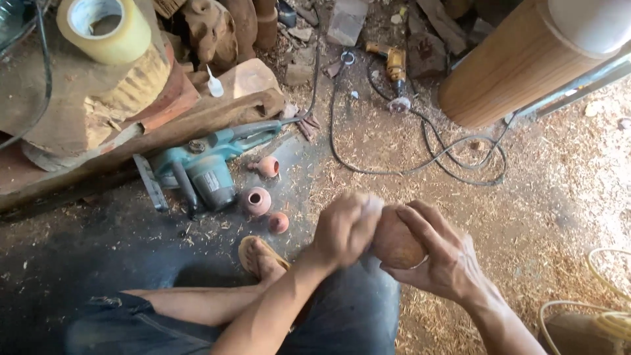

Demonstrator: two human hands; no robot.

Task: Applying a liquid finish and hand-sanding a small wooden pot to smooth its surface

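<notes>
With the right hand (439, 258) cupped firmly around the round wooden piece (396, 244), the closed left hand (344, 228) should rub its pale pad (373, 205) evenly, in light passes.

Wooden ball (396, 244) right of small pots (256, 200)

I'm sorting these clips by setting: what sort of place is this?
Most likely a woodworking workshop: wood shavings cover the floor, a teal power tool and a yellow drill lie about, and small turned wooden pots sit nearby.
</notes>
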